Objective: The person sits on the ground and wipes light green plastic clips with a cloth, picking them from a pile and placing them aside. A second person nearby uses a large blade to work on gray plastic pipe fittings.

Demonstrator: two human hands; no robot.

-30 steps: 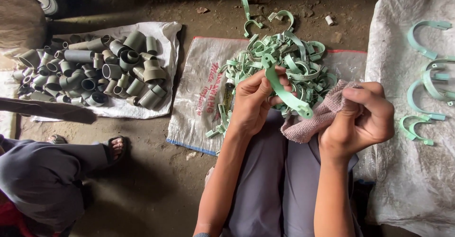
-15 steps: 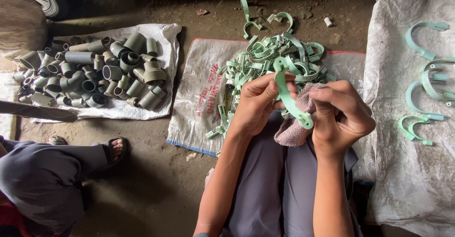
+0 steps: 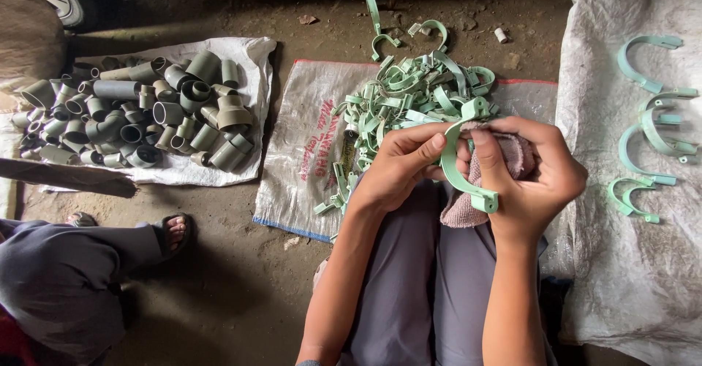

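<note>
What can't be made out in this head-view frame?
- Most of the pink cloth: the right hand covers it.
- Part of the green clamp: hidden behind the fingers of the left hand and the right.
- Sack under the clamp pile: the pile covers its middle.
- Seated person at left: cut off by the frame edge.

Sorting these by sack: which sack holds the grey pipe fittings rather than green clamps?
The white sack at far left; the other two sacks carry green clamps.

The right hand [image 3: 530,179], apart 1 second ago, has closed in with its pink cloth [image 3: 512,163] onto the green clamp [image 3: 457,163], now upright in the left hand [image 3: 398,165].
</note>
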